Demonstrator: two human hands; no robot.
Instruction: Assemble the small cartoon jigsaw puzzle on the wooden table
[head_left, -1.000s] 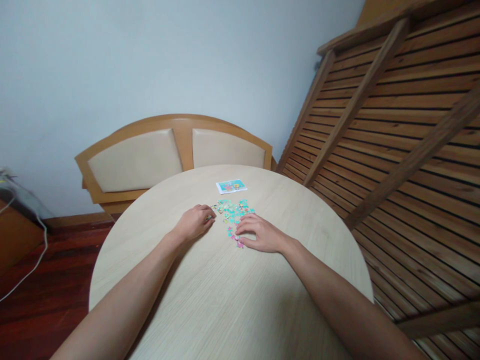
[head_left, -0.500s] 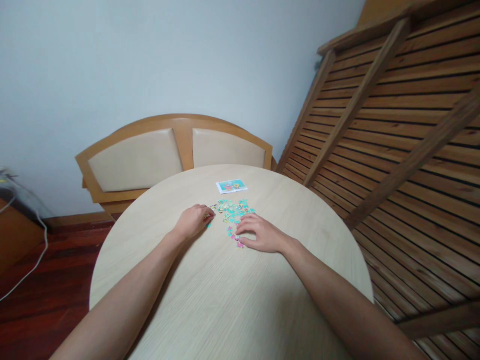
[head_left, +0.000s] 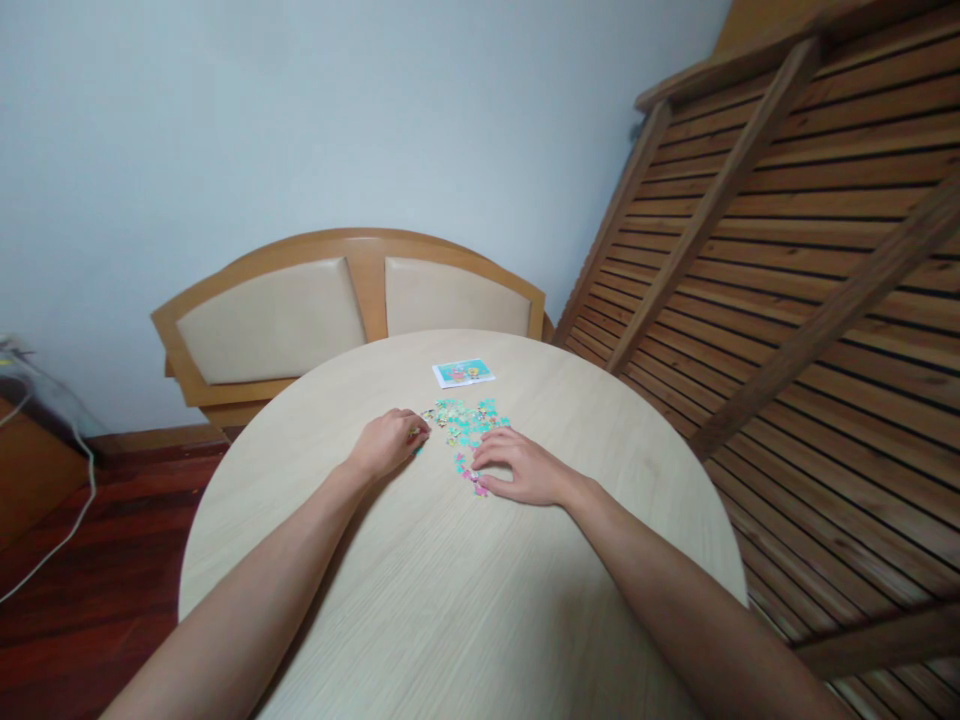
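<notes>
Small teal, pink and yellow jigsaw puzzle pieces (head_left: 466, 420) lie loosely spread on the round table (head_left: 420, 580). My left hand (head_left: 390, 440) rests at the left edge of the spread, its fingers curled and pinched together around what looks like a small puzzle piece, mostly hidden. A teal piece (head_left: 418, 451) shows just below those fingertips. On the other side, my right hand (head_left: 521, 468) lies palm down with thumb and fingers apart. Its fingertips touch or hover over the right side of the pieces, near some pink ones (head_left: 478, 486), and I see nothing gripped.
Beyond the pieces lies a picture card (head_left: 463, 373) with cartoon figures on teal. A padded headboard (head_left: 375, 290) stands behind the table against the wall. To the right leans a slatted wooden frame (head_left: 750, 260); a white cable (head_left: 86, 490) hangs at the left.
The left fingertips have shifted very slightly over the teal piece, covering more of it. My right hand, the card and the other pieces look the same.
</notes>
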